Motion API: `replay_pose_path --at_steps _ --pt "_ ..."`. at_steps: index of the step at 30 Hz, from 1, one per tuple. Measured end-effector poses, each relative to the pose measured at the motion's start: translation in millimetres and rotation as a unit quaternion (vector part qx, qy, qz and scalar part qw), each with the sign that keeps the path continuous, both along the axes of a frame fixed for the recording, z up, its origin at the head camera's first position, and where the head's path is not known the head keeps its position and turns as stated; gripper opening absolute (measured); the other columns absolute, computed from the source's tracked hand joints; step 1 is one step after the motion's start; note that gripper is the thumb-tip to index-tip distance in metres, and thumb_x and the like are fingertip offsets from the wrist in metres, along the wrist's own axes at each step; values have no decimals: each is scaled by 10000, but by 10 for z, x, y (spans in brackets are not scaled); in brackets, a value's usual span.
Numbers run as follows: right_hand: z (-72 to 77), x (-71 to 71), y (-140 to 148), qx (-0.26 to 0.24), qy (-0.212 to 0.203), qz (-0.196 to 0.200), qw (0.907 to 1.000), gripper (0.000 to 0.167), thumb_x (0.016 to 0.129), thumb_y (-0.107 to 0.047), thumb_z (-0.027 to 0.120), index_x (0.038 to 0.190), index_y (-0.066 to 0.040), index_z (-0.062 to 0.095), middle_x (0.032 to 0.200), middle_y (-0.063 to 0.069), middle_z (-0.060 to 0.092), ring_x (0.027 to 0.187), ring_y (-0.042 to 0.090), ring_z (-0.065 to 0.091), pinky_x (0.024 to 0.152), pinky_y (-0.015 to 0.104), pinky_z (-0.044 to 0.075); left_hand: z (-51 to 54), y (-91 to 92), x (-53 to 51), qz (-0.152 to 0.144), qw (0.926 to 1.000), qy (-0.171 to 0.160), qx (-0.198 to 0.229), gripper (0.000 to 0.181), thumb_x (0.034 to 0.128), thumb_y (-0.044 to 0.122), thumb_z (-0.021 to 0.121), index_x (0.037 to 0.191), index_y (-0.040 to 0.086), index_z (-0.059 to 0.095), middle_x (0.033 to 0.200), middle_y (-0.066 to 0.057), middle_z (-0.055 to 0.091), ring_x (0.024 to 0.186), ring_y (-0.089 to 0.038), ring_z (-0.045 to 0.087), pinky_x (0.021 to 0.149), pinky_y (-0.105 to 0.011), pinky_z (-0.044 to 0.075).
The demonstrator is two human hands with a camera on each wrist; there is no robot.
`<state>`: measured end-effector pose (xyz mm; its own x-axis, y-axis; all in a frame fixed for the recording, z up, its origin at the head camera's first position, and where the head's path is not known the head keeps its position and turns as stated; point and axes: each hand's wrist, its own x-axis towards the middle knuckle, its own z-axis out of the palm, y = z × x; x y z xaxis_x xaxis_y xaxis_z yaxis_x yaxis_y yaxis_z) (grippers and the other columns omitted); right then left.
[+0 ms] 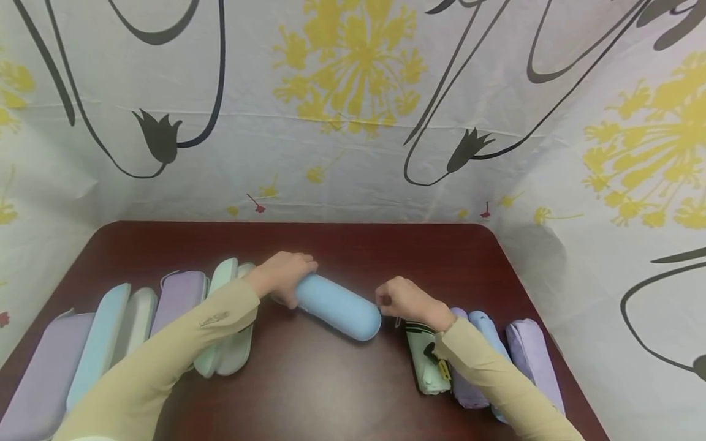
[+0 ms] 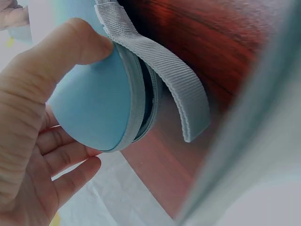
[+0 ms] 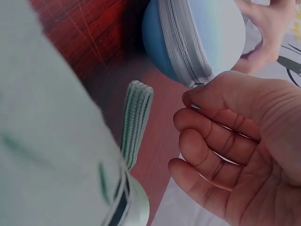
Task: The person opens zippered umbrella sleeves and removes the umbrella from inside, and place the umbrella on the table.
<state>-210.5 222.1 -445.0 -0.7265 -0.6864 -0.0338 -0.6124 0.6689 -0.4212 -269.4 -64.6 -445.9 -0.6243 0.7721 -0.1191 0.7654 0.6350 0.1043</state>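
Observation:
A light blue zippered case (image 1: 336, 306) lies slantwise in the middle of the dark red table. My left hand (image 1: 284, 275) grips its far left end, thumb on the near side and fingers round the far side. In the left wrist view a grey strap loop (image 2: 181, 89) sticks out from that end, and a narrow gap shows between the zipper edges. At the other end my right hand (image 1: 410, 300) pinches the small metal zipper pull (image 3: 195, 107) between thumb and forefinger. The grey zipper band (image 3: 181, 37) looks closed there. Most of the pull is hidden by the fingers.
Several pale cases, including a purple case (image 1: 46, 373) and a mint case (image 1: 223, 275), lie in a row at the left. Folded umbrellas lie at the right: a green one (image 1: 425, 361) under my right wrist, and a lavender one (image 1: 532, 361). Patterned cloth (image 1: 353, 177) hangs behind.

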Motion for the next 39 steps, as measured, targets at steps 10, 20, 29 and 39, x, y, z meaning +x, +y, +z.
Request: replay_pose_path --at_steps 10,20,29,39 --pt "5 11 45 302 175 -145 9993 236 730 -6 683 599 -152 553 566 -99 453 526 41 383 489 201 343 -58 -110 21 263 9973 -198 661 573 508 318 815 999 105 611 883 16 576 784 -151 552 714 -335 496" --pt "-10 11 72 452 142 -166 9987 240 736 -10 691 590 -148 558 557 -98 456 511 41 383 475 201 347 -56 -117 60 446 9962 -245 701 524 495 335 797 925 101 611 826 21 566 728 -143 533 653 -323 490" --pt "13 31 57 567 169 -275 9979 220 733 -3 693 596 -136 583 565 -91 482 519 52 402 479 210 357 -21 -86 114 702 9956 -467 414 543 502 402 823 891 85 616 778 9 577 679 -141 520 608 -312 485" --pt "-24 56 3 585 21 -259 9980 246 696 8 671 539 -149 566 508 -101 460 456 28 400 443 199 354 1 -88 151 891 9932 -628 419 467 491 379 823 784 101 590 670 30 533 596 -137 488 536 -291 452"
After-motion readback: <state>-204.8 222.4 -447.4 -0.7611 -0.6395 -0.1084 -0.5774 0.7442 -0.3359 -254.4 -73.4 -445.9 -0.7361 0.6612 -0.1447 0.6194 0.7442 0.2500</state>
